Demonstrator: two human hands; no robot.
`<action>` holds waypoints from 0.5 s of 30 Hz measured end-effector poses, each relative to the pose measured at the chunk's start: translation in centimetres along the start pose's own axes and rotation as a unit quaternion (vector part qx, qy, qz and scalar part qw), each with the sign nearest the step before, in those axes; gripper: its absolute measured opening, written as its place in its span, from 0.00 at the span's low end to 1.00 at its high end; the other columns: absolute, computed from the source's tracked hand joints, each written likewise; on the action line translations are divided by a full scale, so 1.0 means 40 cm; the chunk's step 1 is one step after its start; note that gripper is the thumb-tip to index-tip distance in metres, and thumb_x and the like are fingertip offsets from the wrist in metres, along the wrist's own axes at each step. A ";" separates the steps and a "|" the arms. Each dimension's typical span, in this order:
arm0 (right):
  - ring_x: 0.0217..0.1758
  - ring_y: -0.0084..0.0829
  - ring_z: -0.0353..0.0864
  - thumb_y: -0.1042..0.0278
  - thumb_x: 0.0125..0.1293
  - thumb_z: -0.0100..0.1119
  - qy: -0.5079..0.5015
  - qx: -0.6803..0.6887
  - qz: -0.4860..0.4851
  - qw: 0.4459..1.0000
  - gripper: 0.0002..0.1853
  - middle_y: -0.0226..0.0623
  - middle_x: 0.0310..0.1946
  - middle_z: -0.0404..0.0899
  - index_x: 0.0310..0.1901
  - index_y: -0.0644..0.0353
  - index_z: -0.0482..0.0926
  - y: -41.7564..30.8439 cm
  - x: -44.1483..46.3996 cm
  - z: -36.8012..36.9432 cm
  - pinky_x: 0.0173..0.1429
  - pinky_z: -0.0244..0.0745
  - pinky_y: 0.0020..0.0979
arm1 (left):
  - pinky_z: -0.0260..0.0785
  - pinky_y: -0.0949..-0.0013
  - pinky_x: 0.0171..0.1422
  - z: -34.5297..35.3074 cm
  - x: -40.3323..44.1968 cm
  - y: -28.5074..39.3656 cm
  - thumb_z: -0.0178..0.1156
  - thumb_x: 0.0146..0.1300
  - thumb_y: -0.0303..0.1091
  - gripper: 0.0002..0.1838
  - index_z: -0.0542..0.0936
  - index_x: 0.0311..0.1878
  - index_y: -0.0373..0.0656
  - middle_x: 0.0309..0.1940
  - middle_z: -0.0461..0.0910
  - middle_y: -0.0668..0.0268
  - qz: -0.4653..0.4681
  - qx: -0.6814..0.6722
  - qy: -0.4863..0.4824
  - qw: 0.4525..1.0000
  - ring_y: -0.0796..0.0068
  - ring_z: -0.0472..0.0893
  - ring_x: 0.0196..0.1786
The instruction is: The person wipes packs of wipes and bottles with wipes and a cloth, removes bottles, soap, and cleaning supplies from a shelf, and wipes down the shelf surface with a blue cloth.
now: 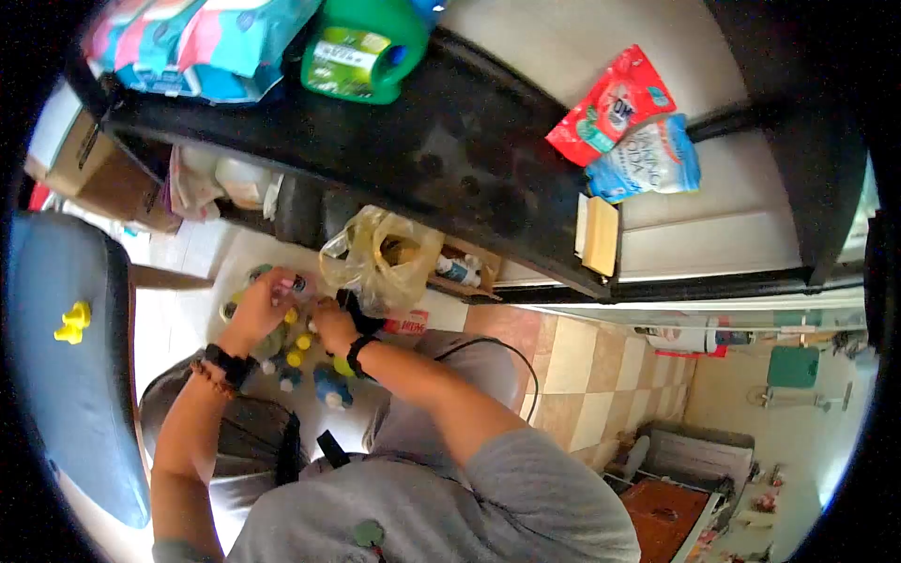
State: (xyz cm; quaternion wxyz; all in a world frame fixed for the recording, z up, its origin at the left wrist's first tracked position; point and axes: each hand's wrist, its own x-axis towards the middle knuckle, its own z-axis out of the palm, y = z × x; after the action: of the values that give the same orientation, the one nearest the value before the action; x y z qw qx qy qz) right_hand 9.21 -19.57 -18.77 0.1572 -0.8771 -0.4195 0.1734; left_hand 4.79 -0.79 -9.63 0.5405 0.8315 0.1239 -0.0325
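My left hand (269, 305), with a dark watch and beaded bracelet at its wrist, has its fingers curled near a small dark-topped item (298, 283). What it grips is blurred. My right hand (332, 324), with a black wristband, is closed a little to the right, its held thing too small to name. Below and between the hands stand several small bottles with yellow caps (295, 357). A blue bottle (331, 388) is nearer my lap. Beyond my right hand sits a crumpled clear yellowish plastic bag (380, 258), with a black object (357, 308) in front of it.
A dark shelf (469, 141) spans the front, carrying a green detergent jug (361, 52), wipes packs (202, 42), a red pouch (615, 108) and a baking soda bag (648, 161). A blue chair (70, 375) with yellow pieces (71, 322) stands left. A black cable (526, 361) curves rightward.
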 end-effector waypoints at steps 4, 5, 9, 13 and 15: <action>0.37 0.53 0.81 0.70 0.52 0.61 -0.120 -0.008 -0.073 0.990 0.16 0.51 0.33 0.80 0.42 0.67 0.77 -0.035 0.006 -0.096 0.40 0.78 0.45 | 0.74 0.68 0.49 -0.035 -0.002 0.074 0.59 0.56 0.17 0.18 0.75 0.51 0.36 0.42 0.80 0.61 0.076 -0.042 -0.009 0.996 0.69 0.82 0.40; 0.32 0.53 0.82 0.67 0.52 0.61 -0.191 -0.014 -0.095 0.977 0.11 0.48 0.29 0.82 0.35 0.64 0.82 -0.068 0.000 -0.218 0.38 0.78 0.46 | 0.74 0.69 0.50 -0.053 -0.007 0.132 0.59 0.56 0.17 0.18 0.75 0.51 0.36 0.42 0.80 0.61 0.067 -0.084 -0.042 0.993 0.70 0.82 0.41; 0.40 0.42 0.83 0.57 0.51 0.71 -0.199 0.285 -0.175 0.921 0.21 0.47 0.39 0.82 0.43 0.61 0.79 -0.069 -0.058 -0.690 0.42 0.79 0.40 | 0.74 0.71 0.52 -0.134 -0.035 0.433 0.59 0.56 0.16 0.17 0.76 0.50 0.36 0.43 0.80 0.65 0.095 -0.161 -0.123 0.975 0.75 0.82 0.45; 0.42 0.33 0.81 0.68 0.58 0.68 0.319 0.090 0.034 0.943 0.17 0.38 0.43 0.81 0.48 0.62 0.78 0.011 -0.158 -1.124 0.51 0.76 0.33 | 0.73 0.69 0.56 -0.176 -0.001 0.677 0.61 0.59 0.19 0.15 0.77 0.50 0.38 0.46 0.79 0.64 0.228 -0.098 -0.123 0.961 0.73 0.80 0.49; 0.50 0.42 0.78 0.62 0.59 0.68 0.554 -0.008 0.111 0.825 0.25 0.50 0.48 0.79 0.54 0.66 0.74 0.181 -0.187 -1.251 0.58 0.72 0.39 | 0.72 0.68 0.59 -0.166 0.041 0.739 0.60 0.61 0.21 0.15 0.77 0.52 0.39 0.48 0.78 0.64 0.275 -0.070 -0.120 0.951 0.72 0.79 0.52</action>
State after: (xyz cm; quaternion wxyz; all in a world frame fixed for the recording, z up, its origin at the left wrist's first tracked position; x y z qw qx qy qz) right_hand 31.55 -36.32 24.03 0.3359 -0.8675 -0.1632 -0.3285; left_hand 12.98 -5.87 19.13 0.5965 0.7832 -0.1736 0.0265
